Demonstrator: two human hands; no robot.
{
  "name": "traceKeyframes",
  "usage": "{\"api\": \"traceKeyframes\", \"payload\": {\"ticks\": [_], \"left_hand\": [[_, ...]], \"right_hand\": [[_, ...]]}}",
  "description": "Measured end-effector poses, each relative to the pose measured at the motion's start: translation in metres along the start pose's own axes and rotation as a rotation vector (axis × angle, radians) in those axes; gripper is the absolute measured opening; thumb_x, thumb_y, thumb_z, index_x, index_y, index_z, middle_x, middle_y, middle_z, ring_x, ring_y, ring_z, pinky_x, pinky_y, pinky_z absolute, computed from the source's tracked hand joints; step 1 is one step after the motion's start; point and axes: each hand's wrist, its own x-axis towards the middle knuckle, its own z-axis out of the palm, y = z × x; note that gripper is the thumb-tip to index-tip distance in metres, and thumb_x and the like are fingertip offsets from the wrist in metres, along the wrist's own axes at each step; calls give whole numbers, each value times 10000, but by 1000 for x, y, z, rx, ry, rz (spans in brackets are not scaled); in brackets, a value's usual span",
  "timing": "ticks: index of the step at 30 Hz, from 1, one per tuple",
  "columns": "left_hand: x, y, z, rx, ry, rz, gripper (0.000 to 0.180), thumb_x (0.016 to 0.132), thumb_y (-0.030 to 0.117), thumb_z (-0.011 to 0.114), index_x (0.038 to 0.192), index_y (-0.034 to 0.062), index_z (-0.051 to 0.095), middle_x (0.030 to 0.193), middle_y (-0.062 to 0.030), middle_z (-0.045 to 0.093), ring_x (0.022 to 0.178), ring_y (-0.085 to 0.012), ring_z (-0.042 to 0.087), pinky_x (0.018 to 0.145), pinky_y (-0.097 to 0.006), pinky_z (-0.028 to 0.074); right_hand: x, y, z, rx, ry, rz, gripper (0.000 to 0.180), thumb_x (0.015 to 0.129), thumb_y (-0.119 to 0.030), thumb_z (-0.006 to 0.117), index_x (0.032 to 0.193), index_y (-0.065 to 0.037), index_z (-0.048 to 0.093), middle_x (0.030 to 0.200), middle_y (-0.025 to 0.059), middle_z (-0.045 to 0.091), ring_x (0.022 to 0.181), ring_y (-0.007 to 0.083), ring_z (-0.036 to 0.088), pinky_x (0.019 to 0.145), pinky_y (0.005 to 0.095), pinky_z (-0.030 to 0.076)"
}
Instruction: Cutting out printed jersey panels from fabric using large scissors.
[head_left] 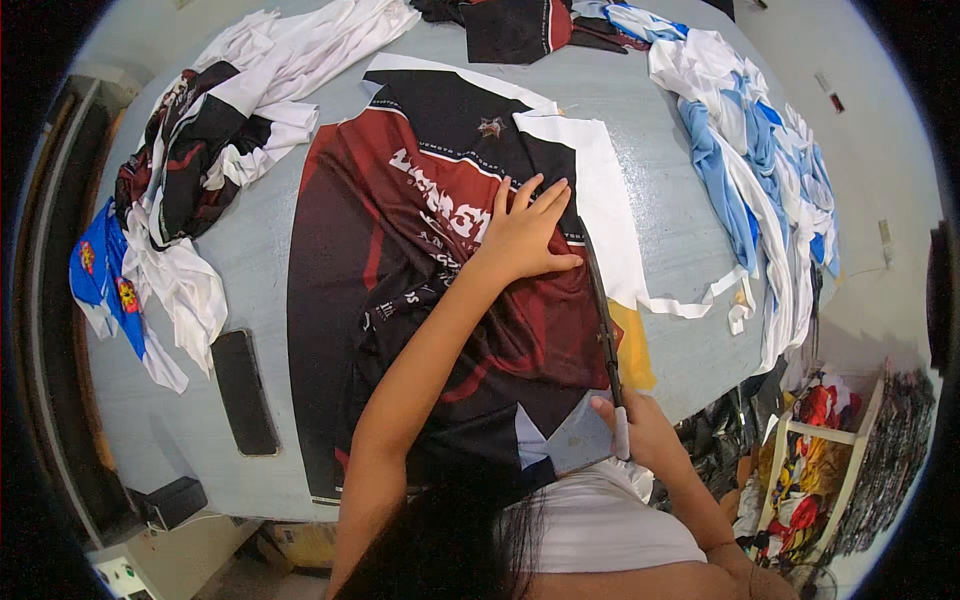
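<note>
A dark red and black printed fabric panel lies spread on the grey table, with white margins along its upper and right edges. My left hand presses flat on it, fingers spread, close to the right edge. Long dark scissors run along that edge, tips pointing away from me beside my left hand. My right hand grips their handles near the table's front edge. Right of the blades lies white margin cloth, with a yellow piece below it.
White and dark printed cloth is heaped at the left, above a blue piece. A black phone lies left of the panel. Blue and white cloth piles up at the right. A shelf with colourful fabrics stands beyond.
</note>
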Motion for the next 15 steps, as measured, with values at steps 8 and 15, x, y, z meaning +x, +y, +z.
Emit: {"api": "traceKeyframes", "payload": {"ticks": [8,15], "left_hand": [[0,0,0,4,-4,-3,935,651,601,651,1347,43,371,1438,-64,315,1328,-278,242,1082,-528,102],[0,1,-2,8,-19,-12,932,652,588,655,1354,50,362,1439,-65,313,1331,-272,240,1088,-516,91]], "right_hand": [[0,-3,-4,88,-58,73,546,880,-506,496,857,39,498,667,151,554,552,225,591,509,326,450],[14,-15,-11,94,-66,107,581,867,-557,486,779,17,490,562,85,515,475,176,569,451,293,432]]}}
